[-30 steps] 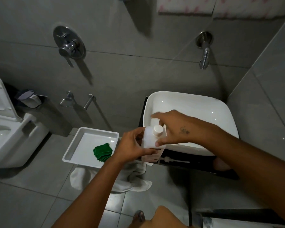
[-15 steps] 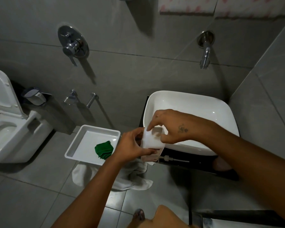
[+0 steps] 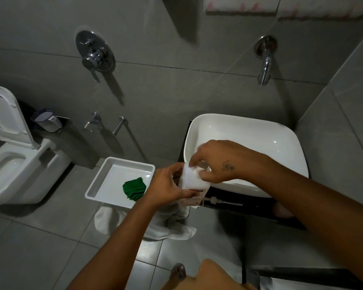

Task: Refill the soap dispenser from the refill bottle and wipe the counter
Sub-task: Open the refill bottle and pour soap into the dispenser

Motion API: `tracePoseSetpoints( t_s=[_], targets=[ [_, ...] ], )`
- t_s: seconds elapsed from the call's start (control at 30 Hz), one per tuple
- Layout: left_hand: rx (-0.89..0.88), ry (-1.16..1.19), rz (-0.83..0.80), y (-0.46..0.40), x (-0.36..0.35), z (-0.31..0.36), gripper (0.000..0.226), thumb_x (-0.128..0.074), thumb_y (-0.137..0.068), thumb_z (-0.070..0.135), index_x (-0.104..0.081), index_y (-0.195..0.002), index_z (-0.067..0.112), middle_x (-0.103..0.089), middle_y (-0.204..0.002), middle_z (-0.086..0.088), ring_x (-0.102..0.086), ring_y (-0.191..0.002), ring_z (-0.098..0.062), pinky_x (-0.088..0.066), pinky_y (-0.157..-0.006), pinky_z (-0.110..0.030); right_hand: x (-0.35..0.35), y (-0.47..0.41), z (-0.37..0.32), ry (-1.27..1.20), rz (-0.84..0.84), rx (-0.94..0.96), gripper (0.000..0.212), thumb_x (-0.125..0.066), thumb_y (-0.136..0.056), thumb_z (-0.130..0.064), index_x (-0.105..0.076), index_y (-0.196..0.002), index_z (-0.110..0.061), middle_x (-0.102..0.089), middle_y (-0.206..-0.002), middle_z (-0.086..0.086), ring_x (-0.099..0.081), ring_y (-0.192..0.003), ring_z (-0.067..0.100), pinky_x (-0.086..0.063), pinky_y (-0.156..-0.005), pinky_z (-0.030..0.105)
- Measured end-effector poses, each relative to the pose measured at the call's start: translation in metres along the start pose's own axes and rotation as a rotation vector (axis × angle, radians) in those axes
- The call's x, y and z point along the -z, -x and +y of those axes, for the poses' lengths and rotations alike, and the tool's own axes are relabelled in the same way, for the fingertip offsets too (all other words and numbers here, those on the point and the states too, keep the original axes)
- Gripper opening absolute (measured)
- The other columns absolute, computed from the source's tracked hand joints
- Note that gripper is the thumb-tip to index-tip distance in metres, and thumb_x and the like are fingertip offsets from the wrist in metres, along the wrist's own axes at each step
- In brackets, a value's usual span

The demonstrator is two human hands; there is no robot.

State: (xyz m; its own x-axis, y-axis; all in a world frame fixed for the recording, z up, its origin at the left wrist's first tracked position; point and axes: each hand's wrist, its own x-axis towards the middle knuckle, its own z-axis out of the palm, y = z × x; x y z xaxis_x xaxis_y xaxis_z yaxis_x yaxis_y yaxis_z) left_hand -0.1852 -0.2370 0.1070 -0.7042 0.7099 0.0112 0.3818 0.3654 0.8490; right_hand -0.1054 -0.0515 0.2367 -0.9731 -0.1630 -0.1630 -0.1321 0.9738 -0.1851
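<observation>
I hold a white rectangular bottle (image 3: 192,181) upright over the front left corner of the dark counter (image 3: 249,208). My left hand (image 3: 168,185) grips its side. My right hand (image 3: 218,162) is closed over its top, hiding the cap. A white pump head with its tube (image 3: 214,200) lies loose on the counter just right of the bottle. A folded green cloth (image 3: 134,188) lies in a white tray (image 3: 113,170) to the left. I cannot tell whether this bottle is the refill or the dispenser.
A white basin (image 3: 249,139) sits on the counter behind the bottle, with a wall tap (image 3: 264,65) above it. The tray rests over a white towel (image 3: 155,225) on the floor. At the far left stands an open toilet (image 3: 15,164).
My right hand has come down over the bottle's white cap, which showed a second ago, and now covers it. The left hand keeps its grip on the bottle's side.
</observation>
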Motion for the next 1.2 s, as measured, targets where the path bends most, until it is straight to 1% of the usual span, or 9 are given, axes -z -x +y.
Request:
tracePoseSetpoints(
  t_s=[0.13, 0.23, 0.37, 0.5, 0.73, 0.87, 0.93, 1.07, 1.2],
  targets=[
    [0.017, -0.008, -0.004, -0.001, 0.0, 0.0, 0.064, -0.094, -0.054, 0.055, -0.058, -0.106, 0.061, -0.065, -0.099, 0.046, -0.064, -0.098, 0.018, -0.047, -0.073, 0.001, 0.0, 0.0, 0.006, -0.036, 0.006, -0.039, 0.074, -0.063, -0.078, -0.065, -0.047, -0.141, -0.03, -0.06, -0.128, -0.002, -0.061, -0.106, 0.018, -0.055, -0.081, 0.036],
    [0.028, -0.01, -0.002, -0.002, -0.002, -0.001, 0.071, -0.093, -0.054, 0.061, -0.056, -0.115, 0.056, -0.062, -0.097, 0.048, -0.06, -0.098, 0.023, -0.046, -0.069, 0.002, -0.003, -0.007, 0.006, 0.057, -0.004, -0.108, 0.054, -0.054, -0.089, -0.064, -0.068, -0.119, -0.021, -0.07, -0.097, -0.002, -0.062, -0.079, 0.014, -0.051, -0.066, 0.029],
    [0.04, -0.01, -0.017, -0.001, -0.004, -0.003, 0.066, -0.096, -0.054, 0.054, -0.058, -0.109, 0.055, -0.066, -0.1, 0.042, -0.064, -0.1, 0.016, -0.05, -0.073, -0.002, 0.004, -0.004, 0.006, 0.0, -0.056, 0.074, 0.031, -0.068, -0.084, -0.029, -0.069, -0.115, -0.031, -0.059, -0.103, -0.008, -0.055, -0.087, 0.012, -0.055, -0.076, 0.033],
    [0.048, 0.012, 0.003, 0.001, -0.004, -0.01, 0.068, -0.097, -0.051, 0.045, -0.06, -0.109, 0.053, -0.073, -0.102, 0.026, -0.07, -0.099, 0.006, -0.057, -0.083, -0.013, 0.002, -0.003, 0.019, -0.094, 0.13, 0.114, 0.028, -0.07, -0.076, -0.026, -0.061, -0.102, -0.034, -0.054, -0.098, -0.014, -0.053, -0.082, 0.008, -0.051, -0.069, 0.03],
    [0.146, 0.011, 0.077, 0.03, 0.016, -0.04, 0.072, -0.101, -0.055, 0.03, -0.063, -0.116, 0.041, -0.074, -0.104, 0.025, -0.067, -0.1, 0.011, -0.054, -0.081, -0.008, -0.113, 0.014, 0.031, -0.596, 0.444, -0.288, 0.033, -0.082, -0.074, -0.026, -0.075, -0.106, -0.022, -0.07, -0.093, -0.01, -0.058, -0.077, 0.007, -0.042, -0.071, 0.015],
    [0.195, 0.007, 0.087, 0.046, 0.032, -0.055, 0.076, -0.101, -0.06, 0.021, -0.058, -0.117, 0.046, -0.063, -0.107, 0.048, -0.061, -0.104, 0.021, -0.048, -0.077, 0.0, -0.206, 0.002, 0.01, -0.93, 0.478, -0.629, 0.016, -0.083, -0.071, -0.008, -0.073, -0.082, -0.016, -0.072, -0.077, -0.003, -0.069, -0.064, 0.011, -0.059, -0.068, 0.031],
    [0.211, 0.008, 0.097, 0.053, 0.038, -0.061, 0.078, -0.1, -0.06, 0.02, -0.058, -0.119, 0.048, -0.065, -0.11, 0.043, -0.063, -0.109, 0.015, -0.052, -0.082, -0.004, -0.238, -0.011, 0.001, -0.897, 0.518, -0.654, 0.01, -0.078, -0.073, -0.003, -0.071, -0.074, -0.009, -0.071, -0.082, 0.005, -0.071, -0.071, 0.021, -0.06, -0.071, 0.04],
    [0.25, 0.049, 0.105, 0.066, 0.049, -0.078, 0.084, -0.1, -0.06, 0.016, -0.061, -0.134, 0.024, -0.069, -0.128, 0.009, -0.065, -0.123, -0.016, -0.061, -0.096, -0.039, -0.272, -0.037, -0.004, -0.632, 0.436, -0.671, 0.005, -0.075, -0.082, -0.021, -0.073, -0.078, -0.022, -0.073, -0.098, -0.007, -0.061, -0.091, 0.021, -0.045, -0.073, 0.026],
    [0.262, 0.052, 0.11, 0.081, 0.059, -0.084, 0.084, -0.1, -0.06, 0.018, -0.061, -0.135, 0.023, -0.07, -0.13, 0.008, -0.065, -0.124, -0.016, -0.06, -0.097, -0.044, -0.286, -0.06, -0.005, -0.415, 0.349, -0.726, 0.013, -0.064, -0.089, -0.033, -0.074, -0.087, -0.025, -0.072, -0.103, -0.011, -0.053, -0.095, 0.022, -0.043, -0.081, 0.033]
  ],
)
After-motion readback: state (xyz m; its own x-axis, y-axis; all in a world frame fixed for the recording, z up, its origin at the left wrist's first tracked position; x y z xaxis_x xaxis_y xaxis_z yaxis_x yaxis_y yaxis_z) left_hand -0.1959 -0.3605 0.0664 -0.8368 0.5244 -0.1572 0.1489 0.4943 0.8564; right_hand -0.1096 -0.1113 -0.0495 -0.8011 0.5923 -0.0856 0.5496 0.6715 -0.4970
